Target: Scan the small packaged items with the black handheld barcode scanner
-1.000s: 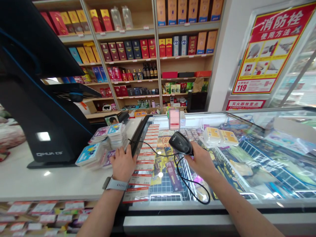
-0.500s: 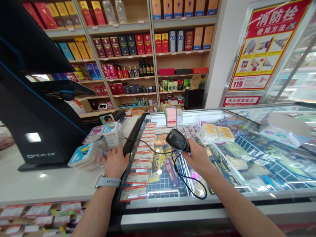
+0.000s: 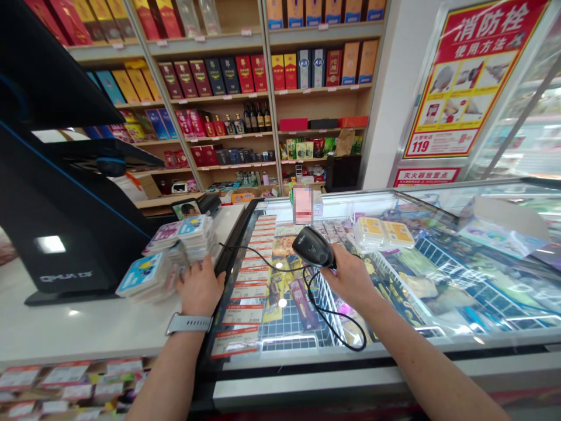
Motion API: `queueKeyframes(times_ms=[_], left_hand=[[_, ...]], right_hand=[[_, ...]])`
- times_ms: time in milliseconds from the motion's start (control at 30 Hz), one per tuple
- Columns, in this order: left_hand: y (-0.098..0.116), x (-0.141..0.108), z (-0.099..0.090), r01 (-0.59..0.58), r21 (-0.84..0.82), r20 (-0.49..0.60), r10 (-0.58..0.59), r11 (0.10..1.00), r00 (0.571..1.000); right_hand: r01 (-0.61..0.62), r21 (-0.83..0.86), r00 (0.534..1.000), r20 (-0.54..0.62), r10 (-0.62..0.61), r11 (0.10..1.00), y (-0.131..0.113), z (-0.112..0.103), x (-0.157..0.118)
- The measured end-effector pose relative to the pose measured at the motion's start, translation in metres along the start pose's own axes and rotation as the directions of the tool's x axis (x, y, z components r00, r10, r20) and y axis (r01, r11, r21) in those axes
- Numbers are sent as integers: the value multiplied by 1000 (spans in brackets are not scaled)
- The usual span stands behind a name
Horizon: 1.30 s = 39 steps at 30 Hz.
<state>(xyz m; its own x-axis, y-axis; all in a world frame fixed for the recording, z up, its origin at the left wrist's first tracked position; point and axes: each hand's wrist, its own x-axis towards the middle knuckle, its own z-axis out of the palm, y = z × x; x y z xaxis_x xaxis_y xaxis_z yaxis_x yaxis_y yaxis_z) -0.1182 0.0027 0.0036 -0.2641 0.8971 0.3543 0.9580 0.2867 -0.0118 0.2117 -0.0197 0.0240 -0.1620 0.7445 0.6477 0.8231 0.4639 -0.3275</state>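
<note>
My right hand is shut around the grip of a black corded handheld barcode scanner, held above the glass freezer top. Its thin black cable loops down across the glass. My left hand, with a grey smartwatch on its wrist, presses against the edge of stacked flat card packets on the white counter. Its fingertips are partly hidden by the packets. A looser pile of packets lies tilted just left of that hand.
A black checkout terminal stands at the left of the counter. Red-edged price labels line the freezer's near side. Yellow packs lie on the glass. Wooden shelves of boxed liquor stand behind, beside a red fire-hydrant poster.
The whole view has drifted slightly left and up. My left hand sits closer against the packets, and the scanner stays in my right hand.
</note>
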Motion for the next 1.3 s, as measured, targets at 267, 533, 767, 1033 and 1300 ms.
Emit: queueKeyframes(times_ms=[267, 533, 767, 1033, 1300], left_hand=[[3, -2, -7, -35, -4, 29, 35, 999, 999], [6, 2, -3, -133, -178, -39, 128, 975, 991], [15, 0, -1, -188, -264, -95, 168, 946, 981], [14, 6, 8, -229, -575, -237, 108, 785, 965], [20, 11, 30, -172, -871, -96, 183, 461, 978]], right_hand=[[-5, 3, 1000, 25, 5, 1000, 2, 1, -1], [-5, -8, 999, 33, 5, 1000, 2, 3, -1], [1, -30, 1000, 27, 0, 1000, 3, 3, -1], [3, -20, 1000, 22, -3, 1000, 1, 2, -1], [31, -8, 1000, 4, -30, 1000, -2, -1, 0]])
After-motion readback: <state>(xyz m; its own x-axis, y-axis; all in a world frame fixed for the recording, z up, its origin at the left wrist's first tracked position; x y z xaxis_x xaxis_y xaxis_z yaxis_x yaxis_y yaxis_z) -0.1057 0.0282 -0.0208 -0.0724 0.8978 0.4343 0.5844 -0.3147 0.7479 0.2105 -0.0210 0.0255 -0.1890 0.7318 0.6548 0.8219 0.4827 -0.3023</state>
